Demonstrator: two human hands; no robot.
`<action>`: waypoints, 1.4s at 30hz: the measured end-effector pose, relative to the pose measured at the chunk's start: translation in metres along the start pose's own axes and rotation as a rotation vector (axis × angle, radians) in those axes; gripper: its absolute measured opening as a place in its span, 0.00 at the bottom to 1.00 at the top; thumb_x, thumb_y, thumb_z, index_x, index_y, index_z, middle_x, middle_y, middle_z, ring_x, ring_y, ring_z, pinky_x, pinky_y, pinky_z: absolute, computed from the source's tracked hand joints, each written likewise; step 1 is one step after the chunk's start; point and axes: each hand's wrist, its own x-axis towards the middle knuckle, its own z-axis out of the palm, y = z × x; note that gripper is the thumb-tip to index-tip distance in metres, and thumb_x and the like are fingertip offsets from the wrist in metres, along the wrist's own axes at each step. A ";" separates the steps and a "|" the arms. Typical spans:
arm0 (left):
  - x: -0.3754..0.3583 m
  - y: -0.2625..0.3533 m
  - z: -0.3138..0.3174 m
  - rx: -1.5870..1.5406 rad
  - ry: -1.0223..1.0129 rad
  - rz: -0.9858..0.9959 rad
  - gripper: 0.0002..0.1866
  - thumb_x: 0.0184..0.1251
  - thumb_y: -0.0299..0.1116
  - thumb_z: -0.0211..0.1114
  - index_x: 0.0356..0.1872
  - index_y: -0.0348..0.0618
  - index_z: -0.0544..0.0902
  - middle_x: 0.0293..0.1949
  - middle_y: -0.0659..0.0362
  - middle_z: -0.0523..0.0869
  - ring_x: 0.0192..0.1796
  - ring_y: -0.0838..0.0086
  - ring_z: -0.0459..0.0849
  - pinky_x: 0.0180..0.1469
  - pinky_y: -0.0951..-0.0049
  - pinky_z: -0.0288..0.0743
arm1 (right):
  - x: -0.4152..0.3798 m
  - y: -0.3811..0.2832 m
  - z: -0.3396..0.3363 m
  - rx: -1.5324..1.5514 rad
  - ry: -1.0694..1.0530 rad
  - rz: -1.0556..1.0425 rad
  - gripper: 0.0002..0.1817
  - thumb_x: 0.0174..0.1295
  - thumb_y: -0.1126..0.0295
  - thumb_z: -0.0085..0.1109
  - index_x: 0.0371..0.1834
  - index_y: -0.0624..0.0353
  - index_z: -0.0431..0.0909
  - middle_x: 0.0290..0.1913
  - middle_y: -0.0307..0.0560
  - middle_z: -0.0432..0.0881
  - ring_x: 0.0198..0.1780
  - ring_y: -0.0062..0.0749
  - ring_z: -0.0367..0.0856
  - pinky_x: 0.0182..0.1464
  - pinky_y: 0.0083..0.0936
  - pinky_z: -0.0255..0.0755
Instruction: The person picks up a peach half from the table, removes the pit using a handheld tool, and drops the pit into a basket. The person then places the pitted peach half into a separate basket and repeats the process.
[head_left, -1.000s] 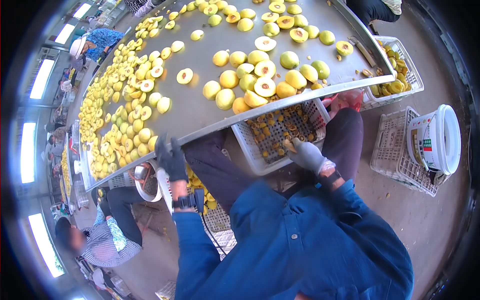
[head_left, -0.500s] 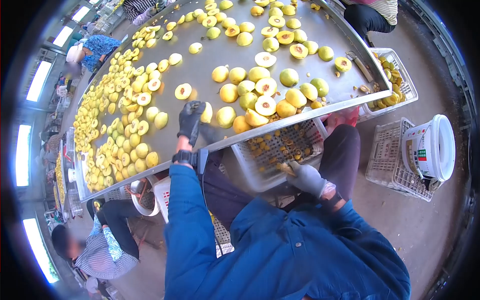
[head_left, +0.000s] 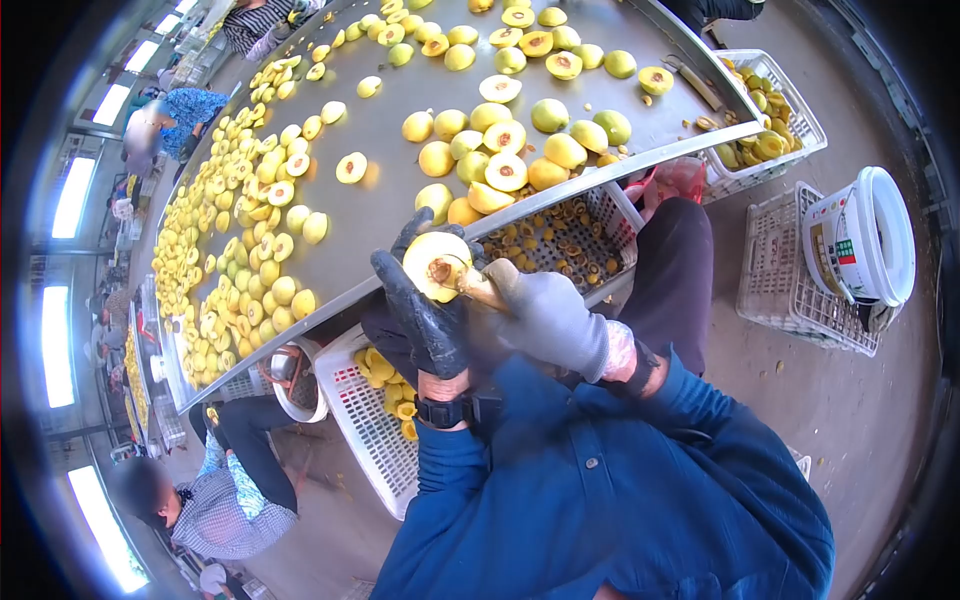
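My left hand (head_left: pixel 425 315), in a dark glove, grips a halved yellow peach (head_left: pixel 437 264) with its cut face and pit turned up toward me. My right hand (head_left: pixel 545 318), in a grey glove, holds a pale-handled pitting tool (head_left: pixel 480 286) whose tip is pressed into the pit of that peach half. Both hands meet just below the near edge of the steel table (head_left: pixel 380 200). A cluster of whole and halved peaches (head_left: pixel 505 150) lies on the table above them.
A white crate of pits (head_left: pixel 560 245) sits under the table edge, another crate with peach halves (head_left: pixel 370 400) by my left knee. Further crates (head_left: pixel 765 130) and a white bucket (head_left: pixel 865 245) stand to the right. Other people sit around the table, one at lower left (head_left: pixel 200 500).
My left hand picked a peach half off the table and brought it down toward me. My right hand rose from the pit crate and set the tool into the pit.
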 end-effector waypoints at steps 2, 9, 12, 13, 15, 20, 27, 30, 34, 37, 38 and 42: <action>-0.004 -0.001 0.004 0.012 -0.013 -0.008 0.35 0.80 0.58 0.38 0.64 0.34 0.71 0.48 0.53 0.82 0.48 0.70 0.82 0.57 0.69 0.76 | -0.001 -0.004 -0.004 -0.041 0.010 0.011 0.15 0.59 0.62 0.65 0.38 0.56 0.70 0.24 0.55 0.80 0.29 0.54 0.83 0.29 0.45 0.75; -0.011 -0.006 0.007 0.097 -0.031 0.031 0.35 0.80 0.58 0.39 0.64 0.33 0.72 0.47 0.53 0.83 0.46 0.71 0.82 0.54 0.69 0.77 | -0.007 0.001 0.001 -0.112 0.113 0.002 0.13 0.58 0.63 0.63 0.34 0.55 0.69 0.19 0.55 0.77 0.22 0.54 0.81 0.24 0.45 0.74; -0.013 -0.007 0.006 0.138 -0.030 0.055 0.35 0.80 0.58 0.39 0.63 0.33 0.72 0.46 0.53 0.83 0.45 0.71 0.82 0.52 0.69 0.78 | -0.009 0.004 0.002 0.000 0.035 0.028 0.13 0.58 0.64 0.63 0.35 0.57 0.70 0.21 0.59 0.77 0.26 0.55 0.81 0.27 0.46 0.74; -0.013 -0.007 0.006 0.150 -0.032 0.061 0.35 0.80 0.58 0.39 0.63 0.33 0.73 0.46 0.53 0.83 0.45 0.71 0.82 0.52 0.69 0.78 | -0.010 0.006 0.002 0.052 0.004 0.038 0.13 0.59 0.64 0.63 0.36 0.58 0.70 0.22 0.61 0.78 0.27 0.55 0.82 0.29 0.46 0.75; -0.014 -0.006 0.004 0.175 -0.046 0.084 0.35 0.80 0.58 0.39 0.63 0.33 0.73 0.46 0.53 0.83 0.44 0.71 0.82 0.51 0.69 0.78 | -0.011 0.005 -0.004 0.065 -0.052 0.034 0.12 0.60 0.65 0.62 0.38 0.60 0.71 0.25 0.59 0.80 0.29 0.54 0.83 0.31 0.46 0.75; -0.006 -0.011 -0.007 0.319 -0.152 0.172 0.34 0.80 0.56 0.39 0.62 0.31 0.74 0.48 0.51 0.83 0.48 0.69 0.83 0.54 0.68 0.78 | -0.011 0.010 -0.011 0.964 -0.396 0.291 0.11 0.63 0.67 0.59 0.39 0.66 0.74 0.24 0.44 0.79 0.26 0.40 0.81 0.31 0.40 0.75; 0.005 -0.006 -0.002 0.339 -0.402 0.287 0.32 0.79 0.53 0.43 0.59 0.30 0.77 0.46 0.51 0.86 0.47 0.67 0.85 0.53 0.66 0.79 | -0.024 0.011 -0.026 1.105 -0.554 0.331 0.09 0.67 0.64 0.55 0.41 0.59 0.77 0.18 0.31 0.69 0.17 0.20 0.69 0.20 0.21 0.63; 0.023 0.002 -0.024 0.515 -0.778 0.282 0.28 0.78 0.48 0.46 0.52 0.30 0.81 0.37 0.54 0.88 0.43 0.69 0.86 0.50 0.70 0.79 | -0.025 0.020 -0.024 0.449 -0.285 0.056 0.09 0.67 0.62 0.57 0.41 0.54 0.78 0.18 0.30 0.69 0.16 0.14 0.65 0.18 0.17 0.56; 0.019 -0.005 -0.022 0.486 -0.638 0.205 0.32 0.79 0.53 0.37 0.50 0.34 0.81 0.40 0.53 0.87 0.40 0.67 0.86 0.49 0.67 0.80 | -0.019 0.006 -0.052 1.124 -0.811 0.665 0.11 0.64 0.63 0.61 0.46 0.55 0.79 0.21 0.30 0.71 0.22 0.14 0.66 0.25 0.18 0.61; 0.009 -0.046 -0.025 -0.078 -0.432 -0.091 0.32 0.80 0.55 0.39 0.53 0.35 0.81 0.42 0.57 0.86 0.46 0.72 0.83 0.56 0.71 0.75 | -0.030 0.014 -0.016 1.165 -0.515 0.264 0.11 0.65 0.65 0.60 0.47 0.57 0.79 0.25 0.32 0.73 0.25 0.13 0.68 0.27 0.17 0.63; 0.008 -0.053 -0.020 -0.033 -0.360 -0.028 0.32 0.80 0.56 0.37 0.55 0.37 0.78 0.45 0.57 0.84 0.48 0.72 0.82 0.59 0.71 0.73 | -0.029 0.019 -0.012 0.904 -0.483 0.298 0.12 0.65 0.67 0.60 0.49 0.59 0.79 0.28 0.34 0.75 0.29 0.14 0.70 0.31 0.17 0.66; 0.014 -0.063 -0.007 -0.277 -0.167 -0.062 0.31 0.81 0.56 0.35 0.63 0.38 0.69 0.49 0.54 0.82 0.53 0.66 0.81 0.63 0.65 0.72 | -0.025 0.045 -0.001 0.777 -0.261 0.191 0.15 0.65 0.64 0.60 0.51 0.60 0.78 0.27 0.38 0.79 0.30 0.21 0.77 0.33 0.24 0.72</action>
